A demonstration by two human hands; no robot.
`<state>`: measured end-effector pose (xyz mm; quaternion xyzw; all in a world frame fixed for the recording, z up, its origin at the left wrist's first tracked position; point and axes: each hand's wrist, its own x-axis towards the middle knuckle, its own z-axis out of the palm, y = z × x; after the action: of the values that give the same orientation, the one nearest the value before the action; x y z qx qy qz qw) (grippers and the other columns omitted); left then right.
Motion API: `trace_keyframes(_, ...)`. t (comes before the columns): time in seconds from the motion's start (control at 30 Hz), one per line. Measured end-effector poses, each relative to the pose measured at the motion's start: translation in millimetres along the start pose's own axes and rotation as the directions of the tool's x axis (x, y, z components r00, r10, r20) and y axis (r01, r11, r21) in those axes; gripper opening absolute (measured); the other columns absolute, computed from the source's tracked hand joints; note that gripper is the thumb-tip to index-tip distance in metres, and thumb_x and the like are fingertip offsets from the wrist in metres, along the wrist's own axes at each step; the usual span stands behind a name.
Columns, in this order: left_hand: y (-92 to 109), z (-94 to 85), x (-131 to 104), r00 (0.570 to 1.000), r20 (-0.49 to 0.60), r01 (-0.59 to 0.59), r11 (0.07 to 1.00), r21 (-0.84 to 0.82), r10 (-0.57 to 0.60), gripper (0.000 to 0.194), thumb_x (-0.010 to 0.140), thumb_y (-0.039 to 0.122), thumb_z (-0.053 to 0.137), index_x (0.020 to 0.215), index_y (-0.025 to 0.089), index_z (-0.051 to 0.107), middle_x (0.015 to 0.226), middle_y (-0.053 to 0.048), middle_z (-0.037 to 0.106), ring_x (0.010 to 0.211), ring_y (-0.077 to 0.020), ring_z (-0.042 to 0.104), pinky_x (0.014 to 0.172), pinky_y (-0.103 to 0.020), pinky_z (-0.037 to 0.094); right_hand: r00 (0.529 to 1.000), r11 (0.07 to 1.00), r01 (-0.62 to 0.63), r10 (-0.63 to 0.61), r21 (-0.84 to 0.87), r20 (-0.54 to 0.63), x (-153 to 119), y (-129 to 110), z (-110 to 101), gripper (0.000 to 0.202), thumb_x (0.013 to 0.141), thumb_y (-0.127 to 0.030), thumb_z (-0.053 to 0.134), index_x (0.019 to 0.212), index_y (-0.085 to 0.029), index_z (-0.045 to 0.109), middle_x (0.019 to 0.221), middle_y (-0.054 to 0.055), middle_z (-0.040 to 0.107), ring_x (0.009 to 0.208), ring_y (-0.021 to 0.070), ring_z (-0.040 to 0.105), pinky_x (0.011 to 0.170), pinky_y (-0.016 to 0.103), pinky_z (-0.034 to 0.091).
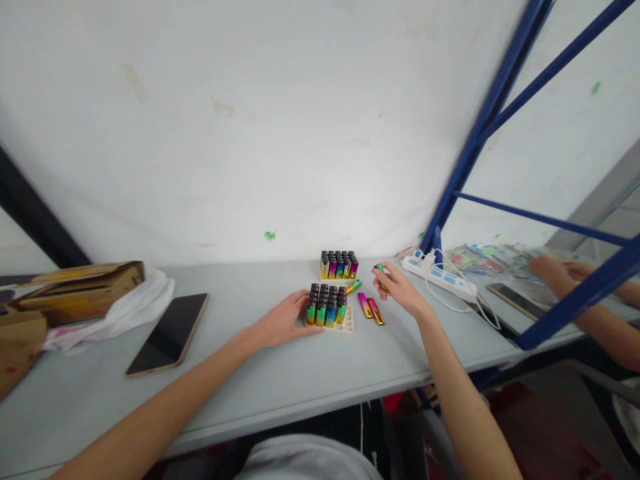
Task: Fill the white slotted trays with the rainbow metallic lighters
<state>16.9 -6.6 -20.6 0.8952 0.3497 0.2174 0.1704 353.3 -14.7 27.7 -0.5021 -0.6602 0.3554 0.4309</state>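
Observation:
Metallic rainbow-coloured lighters [326, 307] with black tops stand upright in rows in a white tray [346, 325], whose right-hand holes show bare. My left hand [283, 321] is closed around the left side of this tray, thumb at the front and fingers behind. Between the fingers of my right hand [397, 288] is a green-and-gold lighter [383, 277], tilted and raised a little off the table. Two pink-and-gold lighters [371, 309] lie beside the tray, below my right hand. Behind the tray's right corner lies a green-yellow lighter [354, 287].
A second full block of lighters [339, 265] stands near the wall. To the left are a phone [168, 333], a cardboard box [90, 293] and a white plastic bag [155, 293]. A power strip [440, 275] and blue metal frame [465, 167] are at right; beyond, another person's hands [555, 270].

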Motion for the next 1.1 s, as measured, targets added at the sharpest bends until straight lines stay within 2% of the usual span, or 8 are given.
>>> trace_keyframes(0.07, -0.6, 0.2, -0.1, 1.000, -0.008, -0.004, 1.000, -0.007, 0.004, 0.083, 0.087, 0.069, 0.071, 0.149, 0.019, 0.049, 0.155, -0.016, 0.053, 0.145, -0.0359, 0.049, 0.125, -0.051, 0.037, 0.999, 0.991, -0.035, 0.035, 0.132, -0.003, -1.9, -14.9, 14.2, 0.047, 0.091, -0.072, 0.055, 0.098, -0.026, 0.047, 0.064, -0.011, 0.038, 0.046, 0.0086, 0.032, 0.045, 0.021, 0.028)
trace_keyframes(0.13, -1.0, 0.4, -0.2, 1.000, -0.016, -0.009, 1.000, -0.016, 0.009, 0.082, 0.086, 0.069, 0.072, 0.149, 0.021, 0.050, 0.155, -0.015, 0.053, 0.145, -0.0359, 0.049, 0.125, -0.051, 0.037, 0.999, 0.986, -0.025, 0.031, 0.165, -0.034, -3.1, -27.8, 28.1, 0.051, 0.089, -0.075, 0.056, 0.093, -0.025, 0.046, 0.063, -0.011, 0.032, 0.047, 0.0084, 0.026, 0.044, 0.021, 0.022)
trace_keyframes(0.3, -0.2, 0.2, -0.4, 1.000, -0.020, -0.018, 1.000, -0.016, 0.018, 0.082, 0.086, 0.069, 0.071, 0.149, 0.021, 0.050, 0.154, -0.014, 0.054, 0.144, -0.0361, 0.049, 0.125, -0.052, 0.037, 0.990, 0.993, 0.091, -0.082, 0.071, -0.117, -4.4, -38.6, 58.3, 0.056, 0.091, -0.074, 0.054, 0.071, -0.022, 0.046, 0.061, -0.006, 0.036, 0.053, 0.0108, 0.031, 0.048, 0.025, 0.025)
trace_keyframes(0.5, 1.7, -0.2, -0.8, 1.000, -0.017, -0.025, 1.000, -0.019, 0.025, 0.081, 0.088, 0.067, 0.071, 0.150, 0.020, 0.048, 0.155, -0.015, 0.053, 0.144, -0.0350, 0.049, 0.126, -0.051, 0.036, 0.967, 0.996, 0.090, -0.089, -0.007, -0.240, -2.1, -26.3, 82.6, 0.049, 0.090, -0.058, 0.050, 0.057, -0.025, 0.037, 0.055, -0.003, 0.035, 0.055, 0.0132, 0.032, 0.052, 0.028, 0.025)
trace_keyframes(0.67, 0.2, 1.0, -0.5, 0.999, -0.025, -0.031, 0.999, -0.021, 0.031, 0.079, 0.087, 0.066, 0.072, 0.148, 0.021, 0.050, 0.153, -0.015, 0.055, 0.143, -0.0355, 0.051, 0.125, -0.051, 0.037, 0.954, 0.991, 0.117, -0.129, -0.057, -0.272, -1.2, -20.9, 87.5, 0.039, 0.087, -0.047, 0.047, 0.057, -0.024, 0.039, 0.056, -0.003, 0.038, 0.058, 0.0139, 0.035, 0.056, 0.028, 0.028)
trace_keyframes(0.9, -1.2, 1.4, -0.5, 0.999, -0.027, -0.035, 0.999, -0.015, 0.035, 0.080, 0.088, 0.068, 0.071, 0.149, 0.022, 0.049, 0.153, -0.014, 0.055, 0.144, -0.0354, 0.050, 0.125, -0.050, 0.036, 0.962, 0.993, 0.115, -0.119, -0.029, -0.245, -0.5, -19.8, 86.4, 0.050, 0.092, -0.060, 0.049, 0.058, -0.024, 0.040, 0.055, -0.003, 0.038, 0.058, 0.0140, 0.036, 0.055, 0.028, 0.030)
trace_keyframes(1.1, -0.5, 1.2, -0.3, 1.000, -0.019, -0.019, 1.000, -0.010, 0.019, 0.082, 0.086, 0.068, 0.072, 0.149, 0.020, 0.049, 0.153, -0.015, 0.054, 0.143, -0.0358, 0.050, 0.125, -0.050, 0.036, 0.956, 0.991, 0.115, -0.128, -0.064, -0.265, -1.2, -19.5, 87.8, 0.042, 0.091, -0.049, 0.048, 0.058, -0.024, 0.041, 0.056, -0.003, 0.040, 0.058, 0.0144, 0.038, 0.058, 0.029, 0.031)
